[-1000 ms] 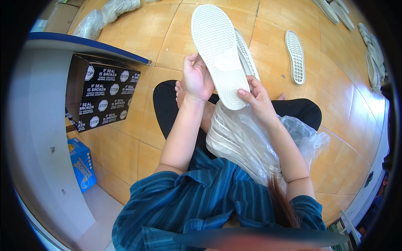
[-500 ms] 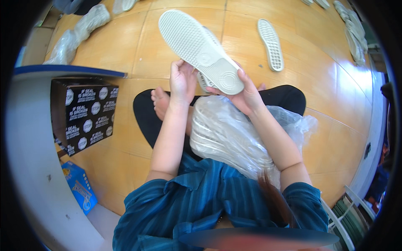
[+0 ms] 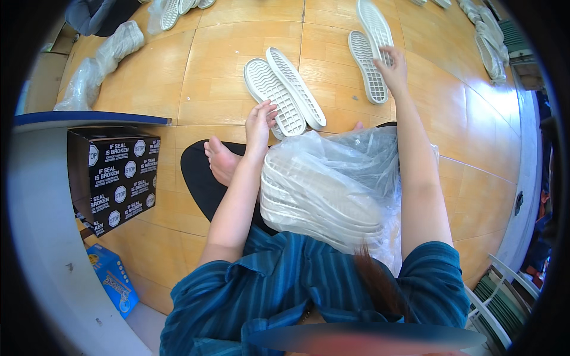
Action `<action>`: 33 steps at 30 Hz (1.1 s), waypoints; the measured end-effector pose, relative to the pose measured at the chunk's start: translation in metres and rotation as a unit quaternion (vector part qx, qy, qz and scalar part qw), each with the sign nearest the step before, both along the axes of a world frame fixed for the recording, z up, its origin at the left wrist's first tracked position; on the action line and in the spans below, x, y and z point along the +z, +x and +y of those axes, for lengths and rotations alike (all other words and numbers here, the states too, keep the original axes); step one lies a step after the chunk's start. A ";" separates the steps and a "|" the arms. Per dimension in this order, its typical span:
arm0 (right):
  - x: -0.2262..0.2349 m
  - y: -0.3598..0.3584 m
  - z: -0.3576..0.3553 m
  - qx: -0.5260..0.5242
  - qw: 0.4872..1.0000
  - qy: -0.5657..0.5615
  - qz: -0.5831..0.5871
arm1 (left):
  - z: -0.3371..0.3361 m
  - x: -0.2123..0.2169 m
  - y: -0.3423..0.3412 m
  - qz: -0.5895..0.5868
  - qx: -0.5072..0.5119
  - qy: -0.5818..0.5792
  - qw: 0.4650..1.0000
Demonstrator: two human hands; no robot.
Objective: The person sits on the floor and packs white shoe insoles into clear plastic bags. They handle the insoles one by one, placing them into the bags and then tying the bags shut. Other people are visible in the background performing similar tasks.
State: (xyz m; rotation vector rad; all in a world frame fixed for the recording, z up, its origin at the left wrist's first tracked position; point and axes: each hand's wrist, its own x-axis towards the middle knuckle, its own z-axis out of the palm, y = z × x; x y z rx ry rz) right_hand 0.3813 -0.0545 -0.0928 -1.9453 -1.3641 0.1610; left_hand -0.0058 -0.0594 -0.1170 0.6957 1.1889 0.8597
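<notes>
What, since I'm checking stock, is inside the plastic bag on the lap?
White shoe soles, packed together, show through the plastic bag; its creases blur them, and those deeper inside are hidden, so I cannot count them.

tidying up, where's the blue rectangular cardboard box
The box is lower left in the head view, below the black, white-printed cardboard box, beside the white panel.

Our bare left hand [image 3: 259,126] curls beside white grid-patterned shoe soles [image 3: 298,90]; our bare right hand [image 3: 393,70] is at another white sole [image 3: 374,25]. A clear plastic bag [image 3: 320,178] rests on our black trousers [image 3: 197,175].
</notes>
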 end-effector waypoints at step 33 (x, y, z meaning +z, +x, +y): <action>0.095 -0.242 -0.070 0.212 0.950 0.005 0.230 | 0.006 0.088 0.002 -0.329 0.019 0.118 0.937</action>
